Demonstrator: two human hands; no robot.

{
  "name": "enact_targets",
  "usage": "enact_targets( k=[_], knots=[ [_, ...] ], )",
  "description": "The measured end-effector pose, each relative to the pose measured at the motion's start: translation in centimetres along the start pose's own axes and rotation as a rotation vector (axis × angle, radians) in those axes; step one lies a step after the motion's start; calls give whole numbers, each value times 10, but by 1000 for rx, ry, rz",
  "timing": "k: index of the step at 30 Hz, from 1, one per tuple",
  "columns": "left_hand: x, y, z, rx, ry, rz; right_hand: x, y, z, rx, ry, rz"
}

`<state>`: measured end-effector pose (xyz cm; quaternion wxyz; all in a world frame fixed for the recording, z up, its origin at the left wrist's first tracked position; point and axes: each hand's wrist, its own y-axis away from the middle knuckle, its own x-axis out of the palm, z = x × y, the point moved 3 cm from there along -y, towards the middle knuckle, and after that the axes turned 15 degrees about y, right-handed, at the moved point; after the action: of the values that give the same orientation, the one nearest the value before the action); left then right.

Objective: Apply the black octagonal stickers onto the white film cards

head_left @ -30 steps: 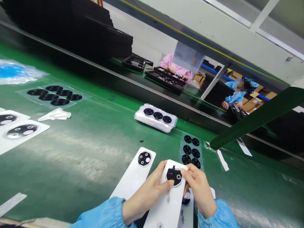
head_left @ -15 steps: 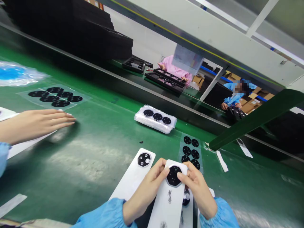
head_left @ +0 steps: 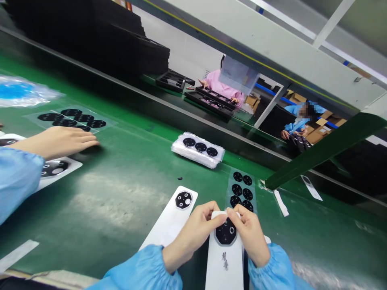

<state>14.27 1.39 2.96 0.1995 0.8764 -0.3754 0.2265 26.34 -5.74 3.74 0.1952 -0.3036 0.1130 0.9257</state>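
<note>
A white phone-back panel (head_left: pixel 225 259) with a black octagonal camera sticker (head_left: pixel 226 233) on its upper part is in front of me. My left hand (head_left: pixel 203 220) grips its top left corner, thumb along the sticker's upper edge. My right hand (head_left: pixel 246 227) holds the top right side, its thumb and finger pinched near the top edge. Both thumbs almost meet there; whether a thin film is between them cannot be made out. Left of my hands lies another white panel (head_left: pixel 165 225) with a camera sticker. A sheet of black octagonal stickers (head_left: pixel 242 189) lies just beyond my right hand.
A bundle of sticker sheets (head_left: pixel 198 151) lies farther back on the green bench (head_left: pixel 127 181). At left, a co-worker's hand (head_left: pixel 65 141) reaches over more panels beside another sticker sheet (head_left: pixel 102 129). A green post (head_left: pixel 320 153) rises at right. Other people work beyond.
My thumbs have come together at the panel's top edge, and the panel has turned straighter. More of the sticker's ring markings show. The co-worker's arm at left has moved further in.
</note>
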Motion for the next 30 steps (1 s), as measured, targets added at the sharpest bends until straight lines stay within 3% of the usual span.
enact_targets(
  k=[3, 7, 9, 16, 23, 25, 28, 29, 30],
  knots=[
    [1, -2, -5, 69, -2, -60, -3, 6, 1, 29, -118, 44],
    [-7, -7, -21, 187, -3, -203, -6, 25, 4, 94, -310, 329],
    [-11, -9, -29, 205, -12, -226, -11, 33, 6, 86, -291, 388],
    [-14, -6, -36, 151, -105, -99, -25, 40, 7, -15, 5, 278],
    [-20, -14, -34, 183, -30, -194, -33, 23, 13, 17, -121, 362],
    [-22, -12, -34, 226, -98, -250, -50, -1, 7, 50, -148, 226],
    [-21, 3, -25, 365, -339, -304, -86, -55, -14, 133, -144, -149],
    [-17, 10, -17, 395, -427, -199, -95, -76, -22, 149, -146, -214],
    [-11, 17, -8, 417, -509, -21, -103, -96, -31, 174, -144, -272]
  ],
)
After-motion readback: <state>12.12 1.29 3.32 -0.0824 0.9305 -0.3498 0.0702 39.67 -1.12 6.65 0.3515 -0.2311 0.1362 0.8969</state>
